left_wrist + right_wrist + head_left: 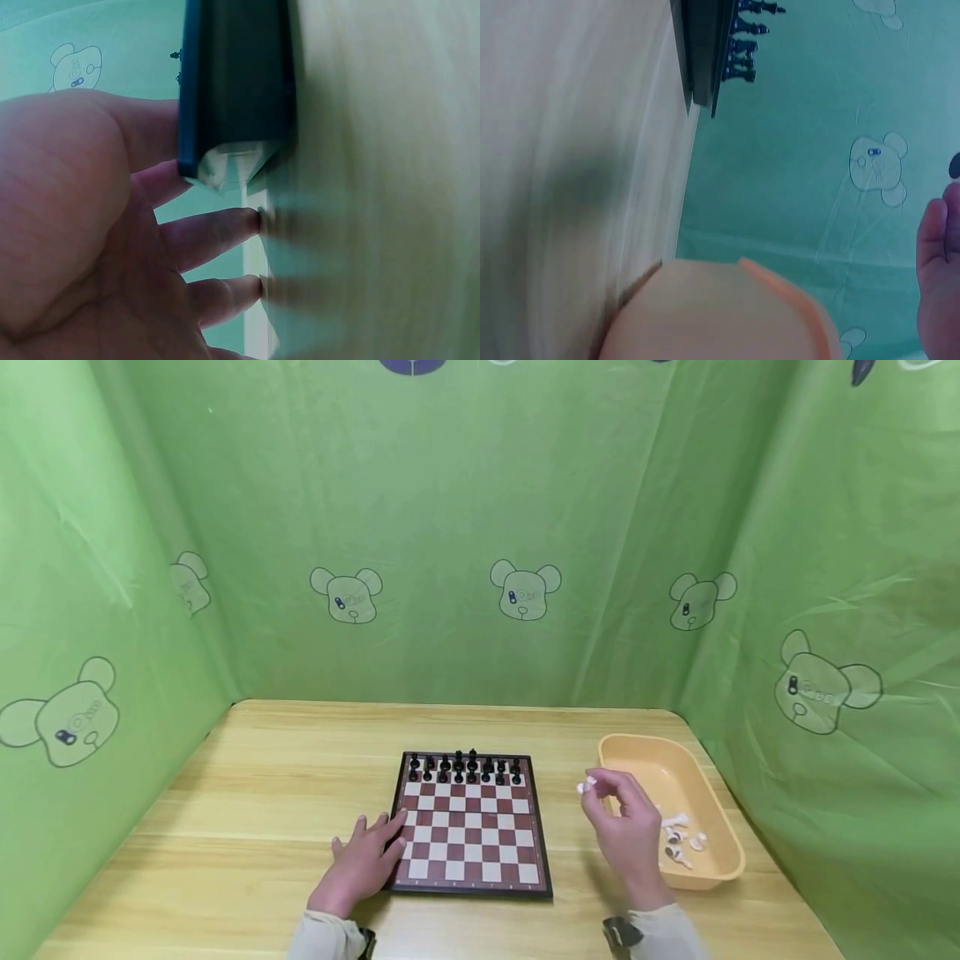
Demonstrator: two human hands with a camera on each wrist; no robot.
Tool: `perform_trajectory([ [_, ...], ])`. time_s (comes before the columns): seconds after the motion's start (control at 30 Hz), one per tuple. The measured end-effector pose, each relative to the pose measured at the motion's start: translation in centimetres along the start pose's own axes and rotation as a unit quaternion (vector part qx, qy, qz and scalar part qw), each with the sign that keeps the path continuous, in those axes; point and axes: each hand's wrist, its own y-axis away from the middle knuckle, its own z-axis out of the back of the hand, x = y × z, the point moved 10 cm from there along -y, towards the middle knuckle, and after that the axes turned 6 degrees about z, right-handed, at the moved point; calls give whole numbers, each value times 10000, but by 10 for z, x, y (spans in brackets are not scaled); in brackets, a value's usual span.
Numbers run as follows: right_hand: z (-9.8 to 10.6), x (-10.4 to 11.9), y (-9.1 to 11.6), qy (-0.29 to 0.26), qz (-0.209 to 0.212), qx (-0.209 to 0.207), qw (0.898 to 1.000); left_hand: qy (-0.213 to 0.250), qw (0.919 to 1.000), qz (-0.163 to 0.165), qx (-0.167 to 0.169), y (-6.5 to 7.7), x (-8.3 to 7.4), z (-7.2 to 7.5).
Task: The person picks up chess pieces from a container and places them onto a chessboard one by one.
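A chessboard point(465, 841) lies on the table, with two rows of black chess pieces point(472, 767) standing along its far side. My left hand point(358, 865) has spread fingers; the thumb and a finger touch the board's left edge, and other fingertips meet the tabletop in the left wrist view. Between thumb and fingertips my right hand point(628, 831) pinches a small white chess piece point(585, 786), raised between the board and an orange tray point(726, 814). Its exact kind is too small to tell. Several white pieces point(677, 820) lie in the tray, partly hidden by my right hand.
The wooden table point(247, 810) extends left of the board and behind it. Green curtains point(442, 652) with bear drawings enclose the back and both sides. The tray stands near the table's right edge.
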Motion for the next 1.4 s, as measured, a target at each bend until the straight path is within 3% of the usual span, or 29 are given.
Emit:
perform_trajectory([
  [0.47, -40, 0, 18, -346, 123, 1363, 9900, 16, 10000, -8, 10, 1, -1, 1],
  [0.77, -51, 17, 22, -501, 794, 1463, 9848, 8, 10000, 16, 25, 1, -1, 0],
  [1.1, -65, 22, 32, -663, 897, 1872, 9760, 53, 10000, 7, 33, 1, -2, 0],
  [1.4, -69, 23, 36, -701, 880, 2001, 9733, 56, 10000, 45, 28, 2, -2, 0],
])
